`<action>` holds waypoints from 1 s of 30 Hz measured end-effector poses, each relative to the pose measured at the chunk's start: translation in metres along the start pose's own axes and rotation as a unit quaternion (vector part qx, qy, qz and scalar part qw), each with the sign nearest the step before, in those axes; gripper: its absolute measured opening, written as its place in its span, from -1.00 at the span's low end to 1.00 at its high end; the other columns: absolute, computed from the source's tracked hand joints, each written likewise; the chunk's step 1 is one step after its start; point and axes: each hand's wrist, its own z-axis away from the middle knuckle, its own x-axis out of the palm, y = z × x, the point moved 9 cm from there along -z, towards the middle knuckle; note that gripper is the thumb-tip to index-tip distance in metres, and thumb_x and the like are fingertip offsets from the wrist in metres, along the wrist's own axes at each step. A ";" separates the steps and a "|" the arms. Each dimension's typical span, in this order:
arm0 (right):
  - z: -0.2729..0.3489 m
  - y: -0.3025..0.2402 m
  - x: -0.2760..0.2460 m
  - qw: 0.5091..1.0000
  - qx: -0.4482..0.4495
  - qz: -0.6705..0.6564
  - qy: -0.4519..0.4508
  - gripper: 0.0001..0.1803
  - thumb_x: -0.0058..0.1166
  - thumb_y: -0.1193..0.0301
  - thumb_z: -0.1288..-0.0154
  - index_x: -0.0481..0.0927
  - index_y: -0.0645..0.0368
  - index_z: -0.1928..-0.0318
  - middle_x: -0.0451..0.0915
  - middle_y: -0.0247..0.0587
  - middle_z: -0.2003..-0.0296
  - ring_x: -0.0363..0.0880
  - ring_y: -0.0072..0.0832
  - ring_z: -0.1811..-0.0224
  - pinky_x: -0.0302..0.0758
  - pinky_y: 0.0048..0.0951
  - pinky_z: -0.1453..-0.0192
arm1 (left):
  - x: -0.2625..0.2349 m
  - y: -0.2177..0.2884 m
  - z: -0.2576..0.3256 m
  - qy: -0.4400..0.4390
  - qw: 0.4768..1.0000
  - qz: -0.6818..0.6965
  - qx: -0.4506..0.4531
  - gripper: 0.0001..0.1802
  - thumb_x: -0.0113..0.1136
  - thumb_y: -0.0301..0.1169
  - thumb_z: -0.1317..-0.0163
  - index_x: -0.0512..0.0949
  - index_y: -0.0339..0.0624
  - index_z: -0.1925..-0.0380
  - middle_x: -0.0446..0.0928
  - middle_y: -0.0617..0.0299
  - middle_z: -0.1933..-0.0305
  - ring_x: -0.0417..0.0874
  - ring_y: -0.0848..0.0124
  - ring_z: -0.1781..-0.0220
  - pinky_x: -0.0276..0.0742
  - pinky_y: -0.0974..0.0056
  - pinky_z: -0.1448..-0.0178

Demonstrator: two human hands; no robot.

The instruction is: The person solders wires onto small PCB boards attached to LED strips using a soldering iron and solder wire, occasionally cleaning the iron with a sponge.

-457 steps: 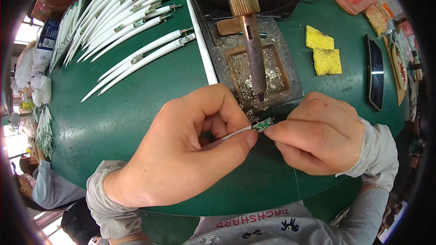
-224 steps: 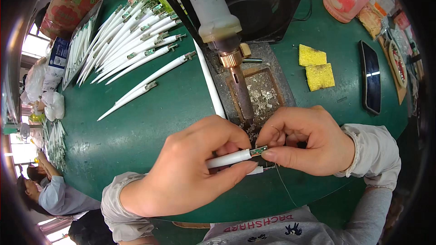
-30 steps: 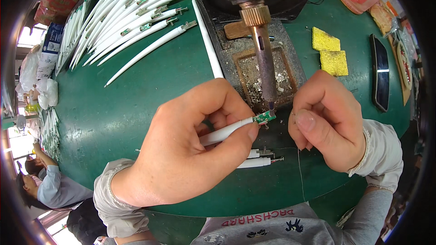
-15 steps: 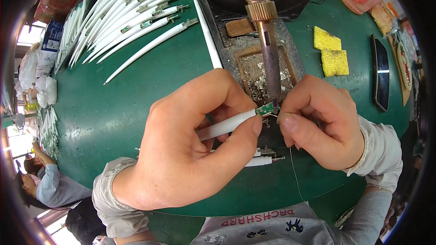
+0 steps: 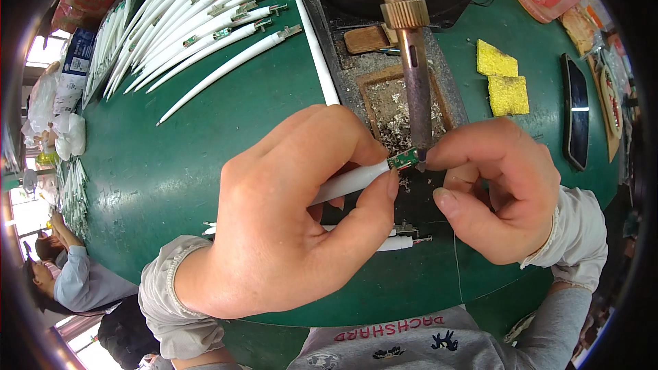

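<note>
My left hand (image 5: 295, 212) is closed round a slim white pen-shaped tube (image 5: 353, 183), pinching it between thumb and forefinger. From the tube's end sticks a small green circuit board (image 5: 403, 159), right at the tip of an upright soldering iron (image 5: 416, 89). On the other side of the tip is my right hand (image 5: 500, 185). Its thumb and forefinger are apart with nothing visible between them; the other fingers curl inward and are partly hidden. A thin wire (image 5: 456, 267) hangs below the right hand, and I cannot tell whether those fingers hold it.
Behind the iron's tip is a tray (image 5: 367, 89) with solder scraps. Many white tubes with boards (image 5: 199, 34) lie at the far left; a few more (image 5: 401, 242) lie beneath my hands. Yellow sponges (image 5: 507, 94) and a dark phone (image 5: 576, 109) lie right. Another person (image 5: 89, 281) sits at left.
My right thumb and forefinger have parted from their pinch, and the hand has shifted slightly right. The fine wire lead seen at the board no longer shows. My left hand still holds the tube.
</note>
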 end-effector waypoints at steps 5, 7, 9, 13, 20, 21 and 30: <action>0.002 -0.006 0.000 0.997 -0.045 0.060 0.025 -0.71 0.07 0.62 -0.03 0.47 0.36 0.16 0.53 -0.19 0.38 0.44 -0.65 0.64 0.30 -0.65 0.60 | 0.001 -0.003 0.000 -0.004 1.000 -0.002 -0.007 -0.89 0.09 -0.63 -0.04 0.38 -0.35 0.42 0.41 0.25 0.40 0.42 0.62 0.39 0.32 0.56 0.38; 0.001 -0.008 0.000 0.995 -0.064 0.075 0.028 -0.71 0.07 0.61 -0.03 0.48 0.35 0.16 0.53 -0.20 0.41 0.44 -0.64 0.65 0.31 -0.64 0.59 | 0.001 -0.003 0.000 -0.006 1.000 -0.005 -0.007 -0.89 0.10 -0.63 -0.04 0.39 -0.35 0.41 0.42 0.25 0.39 0.42 0.62 0.40 0.31 0.56 0.39; 0.000 -0.011 0.000 0.992 -0.082 0.091 0.031 -0.71 0.07 0.60 -0.03 0.49 0.34 0.16 0.54 -0.20 0.45 0.45 -0.63 0.66 0.33 -0.64 0.59 | 0.002 -0.003 0.000 -0.007 1.000 -0.001 -0.006 -0.89 0.10 -0.63 -0.04 0.39 -0.35 0.41 0.42 0.25 0.39 0.42 0.62 0.40 0.31 0.56 0.40; -0.003 -0.016 0.002 0.989 -0.120 0.088 -0.008 -0.75 -0.01 0.52 -0.13 0.47 0.35 0.16 0.51 -0.21 0.54 0.45 -0.60 0.66 0.36 -0.63 0.57 | 0.001 -0.005 0.000 -0.007 1.000 0.009 -0.019 -0.89 0.10 -0.63 -0.04 0.39 -0.36 0.41 0.42 0.26 0.39 0.42 0.63 0.40 0.30 0.56 0.41; 0.001 0.018 0.006 0.982 0.099 -0.159 0.004 -0.78 -0.13 0.37 -0.31 0.21 0.29 0.25 0.42 -0.23 0.59 0.36 -0.64 0.64 0.30 -0.64 0.57 | 0.000 0.000 -0.001 -0.002 1.000 0.014 -0.012 -0.88 0.09 -0.62 -0.03 0.39 -0.36 0.40 0.41 0.23 0.38 0.40 0.61 0.39 0.29 0.56 0.36; 0.000 0.019 0.005 0.982 0.098 -0.158 0.004 -0.78 -0.13 0.37 -0.31 0.21 0.29 0.25 0.42 -0.23 0.59 0.36 -0.64 0.64 0.30 -0.64 0.57 | -0.001 0.001 0.000 0.003 1.000 0.021 -0.002 -0.88 0.09 -0.63 -0.03 0.38 -0.37 0.40 0.40 0.22 0.38 0.39 0.60 0.39 0.29 0.55 0.36; -0.008 0.015 0.012 0.969 0.077 -0.233 -0.015 -0.79 -0.09 0.41 -0.30 0.22 0.29 0.28 0.46 -0.17 0.54 0.41 -0.63 0.61 0.37 -0.67 0.51 | -0.004 0.009 0.001 0.010 1.000 0.014 0.024 -0.88 0.08 -0.64 -0.02 0.39 -0.37 0.40 0.44 0.14 0.35 0.43 0.54 0.37 0.33 0.53 0.33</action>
